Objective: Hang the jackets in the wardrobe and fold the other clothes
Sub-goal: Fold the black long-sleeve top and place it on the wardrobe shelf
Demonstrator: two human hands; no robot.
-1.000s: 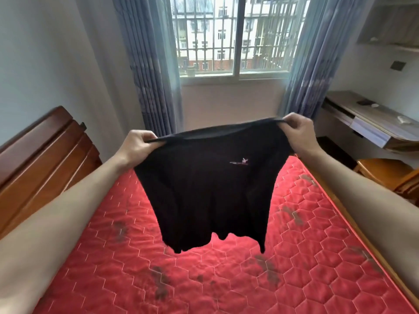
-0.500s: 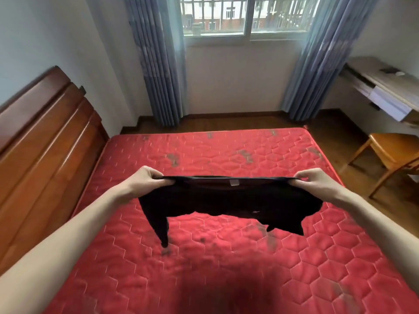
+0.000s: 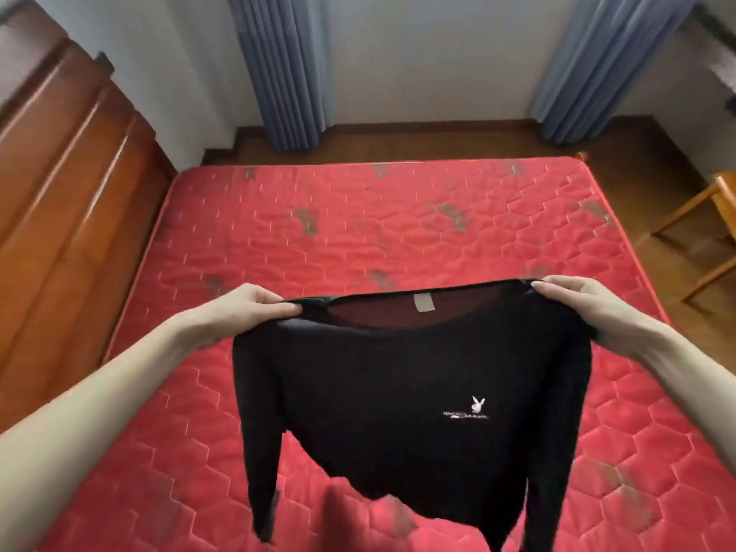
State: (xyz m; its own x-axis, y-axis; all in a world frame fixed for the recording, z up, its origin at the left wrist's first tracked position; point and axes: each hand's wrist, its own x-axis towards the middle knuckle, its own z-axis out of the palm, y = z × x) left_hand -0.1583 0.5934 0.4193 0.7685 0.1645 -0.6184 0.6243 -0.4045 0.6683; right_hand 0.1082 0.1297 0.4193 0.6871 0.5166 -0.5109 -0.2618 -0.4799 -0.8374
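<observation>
Hands at nine and three o'clock hold a black long-sleeved top [image 3: 402,396] stretched out in the air above the bed. At nine o'clock the left hand [image 3: 243,312] pinches one shoulder of the garment, thumb on top and fingers [image 3: 275,300] curled round the cloth beneath. At three o'clock the right hand [image 3: 585,308] grips the other shoulder the same way, its thumb lying along the neckline edge. Between them the neck opening gapes, with a pale label [image 3: 424,302] showing inside the back of the collar. A small white rabbit logo [image 3: 477,405] with a line of lettering under it sits on the chest, toward four o'clock. The body hangs down toward six o'clock, and one sleeve [image 3: 263,464] dangles at seven o'clock. Below lies a red quilted mattress [image 3: 358,233] with dark grey stains. A wooden headboard [image 3: 67,185] runs along nine o'clock, blue-grey curtains [image 3: 282,65] hang at twelve and one o'clock, and part of a wooden chair [image 3: 713,229] stands at three o'clock on the wood floor [image 3: 621,153].
</observation>
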